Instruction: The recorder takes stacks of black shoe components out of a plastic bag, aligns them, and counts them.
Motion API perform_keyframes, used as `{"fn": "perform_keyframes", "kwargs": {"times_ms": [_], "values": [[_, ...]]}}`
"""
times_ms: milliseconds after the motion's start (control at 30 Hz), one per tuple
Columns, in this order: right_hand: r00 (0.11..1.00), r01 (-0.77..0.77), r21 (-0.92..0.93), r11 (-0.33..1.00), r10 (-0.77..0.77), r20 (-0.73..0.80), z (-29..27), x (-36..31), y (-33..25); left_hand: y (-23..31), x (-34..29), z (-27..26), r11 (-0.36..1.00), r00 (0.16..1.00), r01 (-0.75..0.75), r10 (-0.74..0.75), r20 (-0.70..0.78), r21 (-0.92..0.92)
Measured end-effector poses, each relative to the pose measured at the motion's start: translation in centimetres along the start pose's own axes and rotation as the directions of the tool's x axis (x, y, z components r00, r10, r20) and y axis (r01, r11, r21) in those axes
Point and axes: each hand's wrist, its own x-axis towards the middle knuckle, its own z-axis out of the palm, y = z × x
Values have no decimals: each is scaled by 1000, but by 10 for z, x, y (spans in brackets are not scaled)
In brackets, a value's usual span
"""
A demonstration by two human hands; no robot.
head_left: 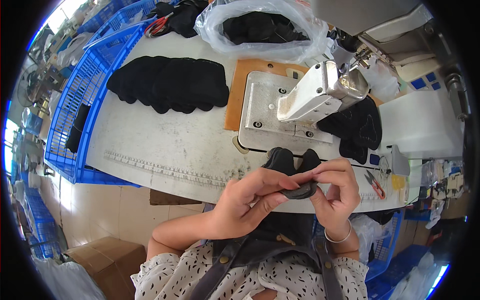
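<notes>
Close to the table's front edge, a small black fabric piece point(281, 161) is pinched between both my hands. It is curved and folded, with two rounded lobes pointing away from me; my fingers cover its middle. My left hand point(252, 200) grips its left side between thumb and fingers. On the other side my right hand point(338, 186), with a bracelet at the wrist, closes its thumb and fingertips on the edge. Just beyond the hands stands a white sewing machine point(320, 90) on its metal plate. Black fabric pieces point(361, 125) lie right of the machine's arm.
Overlapping black fabric pieces point(170, 84) lie on the table point(135, 132) at left. A plastic bag point(212, 30) of black pieces sits behind. Blue crates point(82, 155) border the left side. Thread snips point(376, 186) lie at right, and red-handled scissors point(159, 25) at back left.
</notes>
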Motion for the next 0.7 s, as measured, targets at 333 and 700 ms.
{"fn": "perform_keyframes", "kwargs": {"times_ms": [333,700], "values": [[879,-459,471,753,460,122,17,-22,-9,-15,4,22,944,971,-156,201,-132,292],[821,-571,491,658,456,343,16,-21,-18,-23,17,8,911,954,-294,299,28,290]]}}
